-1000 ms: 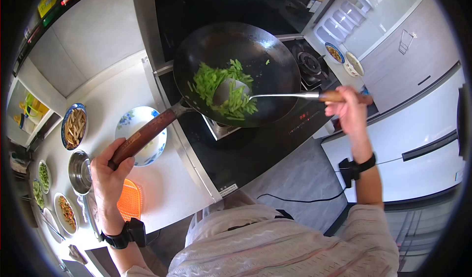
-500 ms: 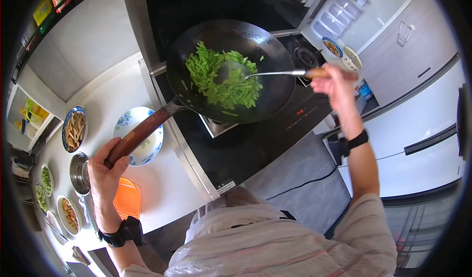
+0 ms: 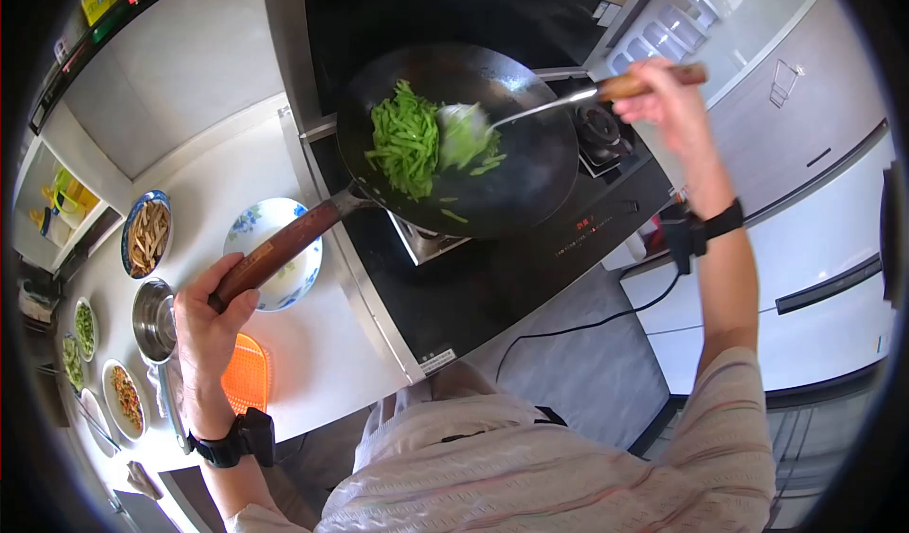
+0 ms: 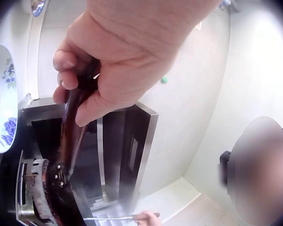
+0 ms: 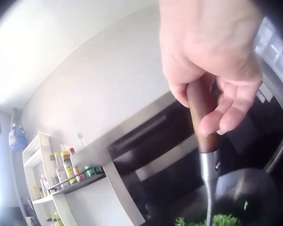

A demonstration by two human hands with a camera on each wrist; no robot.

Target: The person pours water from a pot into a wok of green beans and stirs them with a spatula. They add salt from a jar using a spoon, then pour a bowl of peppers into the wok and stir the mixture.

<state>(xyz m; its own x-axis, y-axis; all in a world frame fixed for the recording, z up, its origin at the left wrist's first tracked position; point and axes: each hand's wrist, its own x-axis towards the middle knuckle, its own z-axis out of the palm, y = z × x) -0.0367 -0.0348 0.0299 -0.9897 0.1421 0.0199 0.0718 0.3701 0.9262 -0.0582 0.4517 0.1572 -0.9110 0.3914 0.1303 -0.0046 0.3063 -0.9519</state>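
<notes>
A black wok (image 3: 525,154) sits on the stove, tilted in the head view, with sliced green vegetables (image 3: 402,145) piled on its left side. My left hand (image 3: 206,339) grips the end of the wok's dark wooden handle (image 3: 289,239); in the left wrist view its fingers and thumb (image 4: 92,109) wrap that handle. Over on the right, my right hand (image 3: 674,112) holds a ladle (image 3: 554,107) by its wooden grip, seen closely in the right wrist view (image 5: 202,106). The ladle's bowl, blurred, lies among the greens near the wok's middle and carries some of them.
Left of the stove, a blue-flowered plate (image 3: 251,235), an orange basket (image 3: 246,372), a steel pot (image 3: 153,320) and several bowls of cut food (image 3: 125,400) stand on the counter. A second burner (image 3: 601,135) lies right of the wok. A cable hangs from the right wrist.
The ladle first pressed into spread-out greens; now the greens are heaped at the left and the ladle's bowl is right of them. My right hand has risen and tilted the ladle's handle upward.
</notes>
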